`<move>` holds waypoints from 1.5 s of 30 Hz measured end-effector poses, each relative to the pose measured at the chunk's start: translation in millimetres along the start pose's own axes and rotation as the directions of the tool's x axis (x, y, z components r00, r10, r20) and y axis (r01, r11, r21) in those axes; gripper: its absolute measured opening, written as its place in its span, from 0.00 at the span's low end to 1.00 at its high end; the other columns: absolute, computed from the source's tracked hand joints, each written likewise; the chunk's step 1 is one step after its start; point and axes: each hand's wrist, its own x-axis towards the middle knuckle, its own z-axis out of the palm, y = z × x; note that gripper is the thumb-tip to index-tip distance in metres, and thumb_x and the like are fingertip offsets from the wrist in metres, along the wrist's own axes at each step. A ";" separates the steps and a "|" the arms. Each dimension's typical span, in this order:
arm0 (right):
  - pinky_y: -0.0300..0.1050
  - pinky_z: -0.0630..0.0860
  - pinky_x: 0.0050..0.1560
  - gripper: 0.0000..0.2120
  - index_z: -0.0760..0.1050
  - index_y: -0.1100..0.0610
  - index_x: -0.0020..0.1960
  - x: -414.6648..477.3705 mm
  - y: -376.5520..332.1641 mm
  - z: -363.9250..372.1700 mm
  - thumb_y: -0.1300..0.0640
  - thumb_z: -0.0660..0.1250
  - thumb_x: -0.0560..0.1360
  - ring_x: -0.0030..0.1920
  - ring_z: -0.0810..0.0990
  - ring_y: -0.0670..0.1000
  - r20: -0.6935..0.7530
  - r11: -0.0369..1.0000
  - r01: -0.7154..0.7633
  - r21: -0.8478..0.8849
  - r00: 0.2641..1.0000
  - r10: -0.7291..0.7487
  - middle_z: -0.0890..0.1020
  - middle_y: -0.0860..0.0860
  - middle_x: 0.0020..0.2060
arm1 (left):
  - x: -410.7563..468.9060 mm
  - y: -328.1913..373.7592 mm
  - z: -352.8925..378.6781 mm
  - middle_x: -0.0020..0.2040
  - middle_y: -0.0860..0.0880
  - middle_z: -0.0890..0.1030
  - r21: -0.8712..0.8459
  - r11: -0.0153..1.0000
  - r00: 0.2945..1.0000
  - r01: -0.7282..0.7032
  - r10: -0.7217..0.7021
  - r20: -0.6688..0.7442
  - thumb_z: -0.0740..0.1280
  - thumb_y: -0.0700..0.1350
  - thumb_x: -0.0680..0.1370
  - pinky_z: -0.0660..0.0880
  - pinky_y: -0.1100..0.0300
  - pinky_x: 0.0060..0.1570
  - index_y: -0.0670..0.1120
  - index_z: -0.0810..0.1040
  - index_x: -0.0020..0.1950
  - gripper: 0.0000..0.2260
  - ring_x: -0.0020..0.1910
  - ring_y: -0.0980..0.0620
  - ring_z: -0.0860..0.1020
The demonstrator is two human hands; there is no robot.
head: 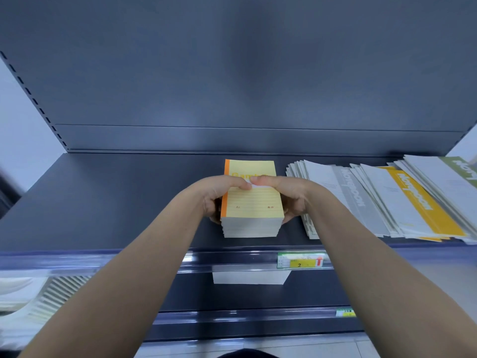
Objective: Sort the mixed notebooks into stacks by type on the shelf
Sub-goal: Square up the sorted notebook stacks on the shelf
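1. yellow-covered stack of notebooks [251, 210] with an orange spine strip sits about midway along the shelf [129, 202], close to its front edge. it looks to rest on the board, though i cannot be sure its base is fully down.
2. both hands hold it: the left hand [219, 195] is curled round the spine side, the right hand [289, 195] round the open side, and the thumbs [241, 186] meet on the top cover.
3. to do this step well, i judge: squeeze evenly from both sides so the block does not skew, tap the edges flush, and set it flat and parallel to the front edge.
4. leave a gap to the fanned pile [374, 200] toward the shelf's right end, so the types do not mix. lift the thumbs last, since the top cover could slide.
5. writing: the top cover shows large yellow letters starting "gamb" — the thumbs hide the rest. low on it are a small red "a" mark and red characters too small to read.
6. the fanned covers, grey and yellow, carry "notebook", seen upside down.
7. the price label [300, 260] on the front rail shows a "2".
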 end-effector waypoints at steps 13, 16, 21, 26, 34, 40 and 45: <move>0.48 0.80 0.48 0.30 0.77 0.57 0.56 -3.3 -5.0 3.1 0.34 0.68 0.67 0.49 0.83 0.54 -0.149 0.995 0.028 -0.099 0.988 -0.043 0.83 0.55 0.50 | -6.8 0.4 7.1 0.52 0.46 0.81 -0.027 0.999 0.998 0.027 -0.029 -0.056 0.72 0.50 0.70 0.68 0.47 0.51 0.48 0.75 0.58 0.18 0.48 0.45 0.77; 0.51 0.79 0.52 0.31 0.77 0.58 0.56 -2.5 -5.9 3.3 0.33 0.67 0.67 0.49 0.83 0.54 -0.182 0.992 0.035 -0.124 0.982 -0.057 0.84 0.55 0.50 | -8.4 0.2 8.8 0.51 0.47 0.81 -0.044 0.999 0.998 0.026 -0.028 -0.064 0.72 0.50 0.70 0.69 0.47 0.53 0.48 0.76 0.55 0.16 0.48 0.46 0.78; 0.53 0.79 0.53 0.32 0.76 0.60 0.56 -6.5 -6.5 5.0 0.33 0.66 0.69 0.50 0.83 0.55 -0.167 0.992 0.042 -0.116 0.984 -0.061 0.83 0.56 0.51 | -8.7 -1.7 9.9 0.50 0.45 0.83 -0.083 0.996 0.997 -0.044 0.039 -0.063 0.73 0.48 0.72 0.75 0.47 0.50 0.44 0.77 0.56 0.15 0.48 0.46 0.80; 0.54 0.78 0.54 0.27 0.75 0.60 0.56 -7.8 -11.4 5.9 0.37 0.65 0.72 0.51 0.82 0.56 -0.149 0.995 0.046 -0.086 0.987 -0.058 0.83 0.56 0.52 | -6.7 -0.4 12.6 0.51 0.43 0.83 -0.072 0.994 0.993 -0.087 0.081 -0.081 0.73 0.47 0.73 0.75 0.42 0.56 0.42 0.77 0.57 0.16 0.51 0.44 0.81; 0.54 0.79 0.53 0.24 0.76 0.60 0.53 -10.0 -15.2 6.5 0.39 0.64 0.73 0.51 0.82 0.56 -0.152 0.992 0.052 -0.113 0.986 -0.069 0.83 0.57 0.51 | -1.6 0.6 11.0 0.51 0.42 0.83 -0.051 0.995 0.993 -0.086 0.081 -0.087 0.74 0.48 0.71 0.74 0.40 0.56 0.42 0.76 0.57 0.19 0.51 0.42 0.81; 0.58 0.75 0.58 0.26 0.75 0.59 0.59 -3.9 -14.4 3.6 0.39 0.64 0.73 0.53 0.82 0.56 -0.060 0.995 0.047 0.085 0.997 -0.042 0.83 0.56 0.53 | -3.1 0.5 8.4 0.53 0.42 0.82 -0.097 0.993 0.996 -0.071 0.066 -0.057 0.74 0.51 0.71 0.72 0.39 0.59 0.42 0.78 0.57 0.19 0.54 0.42 0.80; 0.59 0.74 0.60 0.24 0.74 0.60 0.60 -1.6 -14.5 3.5 0.41 0.64 0.75 0.54 0.81 0.56 -0.034 0.971 0.046 0.236 0.999 -0.039 0.83 0.56 0.53 | 0.6 0.2 9.1 0.50 0.44 0.83 -0.170 0.983 0.996 -0.075 0.065 -0.062 0.72 0.48 0.73 0.73 0.41 0.58 0.43 0.78 0.58 0.16 0.51 0.43 0.81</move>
